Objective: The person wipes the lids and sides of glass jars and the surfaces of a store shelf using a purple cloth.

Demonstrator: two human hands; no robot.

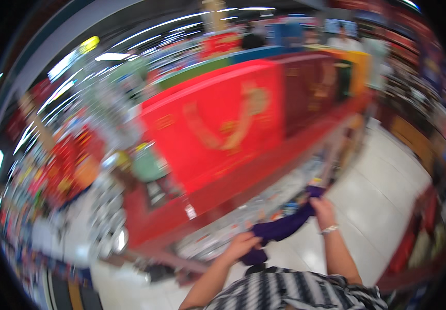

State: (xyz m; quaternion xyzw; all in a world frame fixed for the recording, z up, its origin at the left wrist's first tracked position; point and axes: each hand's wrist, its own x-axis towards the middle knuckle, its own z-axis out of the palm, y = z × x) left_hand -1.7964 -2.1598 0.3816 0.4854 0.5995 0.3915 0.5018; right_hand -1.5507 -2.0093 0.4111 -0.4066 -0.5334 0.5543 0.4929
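A dark purple cloth [285, 228] is stretched between my two hands in front of my striped shirt. My left hand [243, 246] grips it near one end, and a short piece hangs below the fingers. Farther right, my right hand [322, 211], with a bracelet at the wrist, holds the other end. Beyond the cloth, a large bright red gift bag [215, 128] with gold ribbon handles stands on a red wooden counter [223, 205]. A dark maroon bag [308, 89] is beside it. The view is blurred by motion.
Packaged goods [215, 240] lie on a shelf under the counter. A pale green rounded object [149, 162] is at the counter's left part. Pale floor tiles [366, 182] run along the right. Stocked shelves [412, 89] and blurred people [343, 38] are farther back.
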